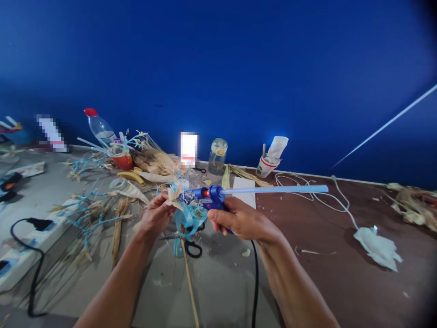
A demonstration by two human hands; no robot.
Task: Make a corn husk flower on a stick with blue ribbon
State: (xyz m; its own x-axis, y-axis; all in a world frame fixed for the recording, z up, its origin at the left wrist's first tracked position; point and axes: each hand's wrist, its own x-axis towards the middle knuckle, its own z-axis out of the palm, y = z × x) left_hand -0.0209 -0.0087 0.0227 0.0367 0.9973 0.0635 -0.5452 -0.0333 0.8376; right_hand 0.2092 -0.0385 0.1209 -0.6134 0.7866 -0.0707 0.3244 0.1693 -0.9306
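Observation:
My right hand [235,216] is wrapped round the handle of a blue hot glue gun [215,197]. A long translucent glue stick [276,189] juts out of its back end to the right. The gun's front end points left, at a pale dried husk piece [175,197] pinched in the fingers of my left hand [159,212]. Glue strands and bits cling around the gun's front, hiding the nozzle. Just below hang loops of light blue ribbon [189,221]. Black-handled scissors [193,249] lie under the ribbon, beside a thin straw-coloured stalk [189,282].
A white power strip [37,241] with a black plug sits at left. Blue-wrapped twigs [88,223] and dried husks lie near it. Behind stand a red cup [123,160], a plastic bottle [100,127], a glass jar [217,157] and a paper cup [267,166]. A black cord [256,282] trails down.

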